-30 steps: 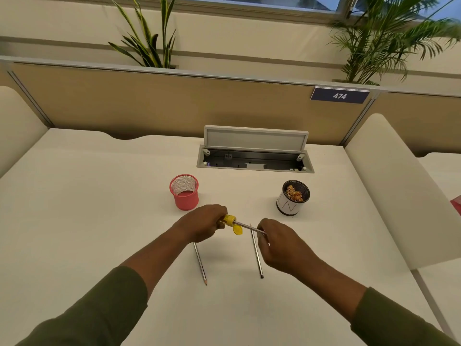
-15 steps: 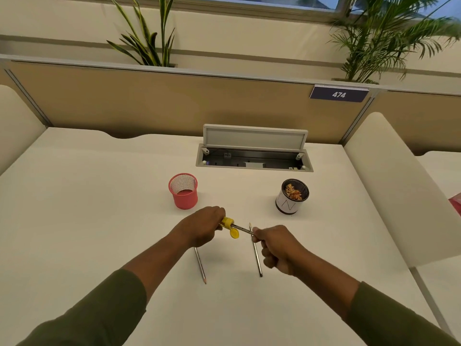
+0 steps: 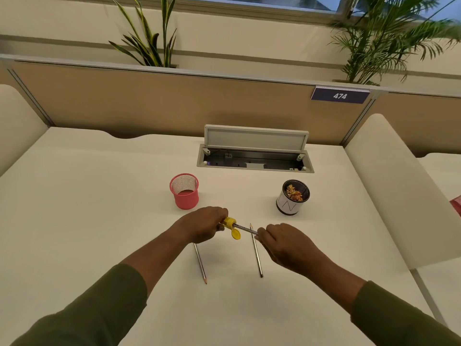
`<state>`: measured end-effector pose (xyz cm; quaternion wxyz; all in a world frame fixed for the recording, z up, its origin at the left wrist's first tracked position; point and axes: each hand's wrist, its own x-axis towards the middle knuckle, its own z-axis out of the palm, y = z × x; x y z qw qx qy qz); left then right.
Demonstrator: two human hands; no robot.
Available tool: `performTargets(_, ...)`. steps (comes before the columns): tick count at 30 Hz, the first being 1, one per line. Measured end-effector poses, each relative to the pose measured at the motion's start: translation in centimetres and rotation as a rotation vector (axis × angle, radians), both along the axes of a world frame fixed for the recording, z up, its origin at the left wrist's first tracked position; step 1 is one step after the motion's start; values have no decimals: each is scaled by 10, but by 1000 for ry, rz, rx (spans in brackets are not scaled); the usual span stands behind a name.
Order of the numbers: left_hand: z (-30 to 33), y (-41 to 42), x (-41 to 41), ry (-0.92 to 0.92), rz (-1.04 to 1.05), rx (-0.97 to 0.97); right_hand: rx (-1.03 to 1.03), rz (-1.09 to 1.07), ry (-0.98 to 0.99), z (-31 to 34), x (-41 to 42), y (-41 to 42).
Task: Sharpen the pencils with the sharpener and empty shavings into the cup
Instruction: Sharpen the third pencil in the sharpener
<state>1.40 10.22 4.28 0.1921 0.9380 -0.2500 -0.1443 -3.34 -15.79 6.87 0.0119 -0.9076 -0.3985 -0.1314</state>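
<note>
Rolled knuckles-up since a moment ago, the right hand (image 3: 289, 245) pinches a slim grey pencil (image 3: 243, 228) lying left-right above the desk (image 3: 87, 221). Its tip sits in the yellow plastic sharpener (image 3: 228, 223) gripped by the left hand (image 3: 204, 226), its round cap dangling.

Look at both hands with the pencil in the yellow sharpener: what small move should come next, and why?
Probably another twist of the pencil by the right hand, since the left hand grips the yellow sharpener with the pencil seated inside. Two pencils lie on the desk.
</note>
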Motion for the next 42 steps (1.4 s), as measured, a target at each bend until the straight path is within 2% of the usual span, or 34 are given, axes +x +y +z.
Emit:
performTargets(2, -1, -3, -1, -8, 14, -10, 95, -58, 79, -10, -4, 1)
performTargets(4, -2, -4, -1, -35, 34, -19, 336, -272, 311, -10, -14, 16)
performTargets(5, -2, -4, -1, -52, 38, -18, 515, -424, 503, -5, -15, 24)
performTargets(7, -4, -4, -2, -80, 30, -8, 1031, -808, 1092, 6, -15, 36)
performTargets(8, -4, -5, -3, -84, 26, -1, 1223, -934, 1374, 11, -14, 38)
performTargets(9, -5, -5, -4, -81, 25, 2, 1262, -1002, 1509, 12, -12, 37)
performTargets(10, -7, -5, -5, -72, 30, -3, 1226, -1014, 1554, 14, -11, 36)
performTargets(11, -9, -5, -6, -65, 36, -13, 1182, -994, 1544, 17, -11, 36)
performTargets(13, -11, -3, -7, -60, 36, -23, 988, -883, 1347, 18, -10, 35)
performTargets(16, -8, -1, -5, -46, 32, -28, 536, -539, 800, 14, -13, 28)
performTargets(18, -4, 0, -3, -27, 35, -29, 308, -270, 434, 10, -12, 18)
performTargets(20, -2, 0, -2, -11, 30, -28, 81, -64, 150, 5, -8, 7)
performTargets(23, -2, -3, -3, 3, 17, -26, 10, 22, -42, -2, -4, 1)
performTargets(26, -4, -6, -4, -42, 26, -25, 164, -59, 33, -14, -9, 5)
performTargets(28, -4, -6, -4, -79, 26, -28, 360, -236, 245, -15, -17, 19)
performTargets(30, -5, -6, -3, -109, 24, -13, 652, -529, 609, -4, -21, 34)
performTargets(32, -6, -5, -3, -135, 20, -3, 1118, -869, 1193, 8, -19, 44)
performTargets(33, -6, -5, -3, -144, 15, -1, 1288, -975, 1436, 12, -17, 44)
performTargets(34, -7, -5, -2, -148, 8, 2, 1337, -1026, 1559, 15, -15, 43)
performTargets(36, -8, -4, -2, -147, 7, 3, 1287, -993, 1589, 18, -13, 42)
performTargets(37, -7, -4, -2, -139, 14, -1, 1214, -949, 1525, 19, -13, 42)
performTargets(39, -7, -3, -2, -127, 28, -11, 922, -797, 1262, 22, -13, 39)
performTargets(42, -6, -1, -1, -111, 30, -9, 465, -496, 702, 14, -13, 29)
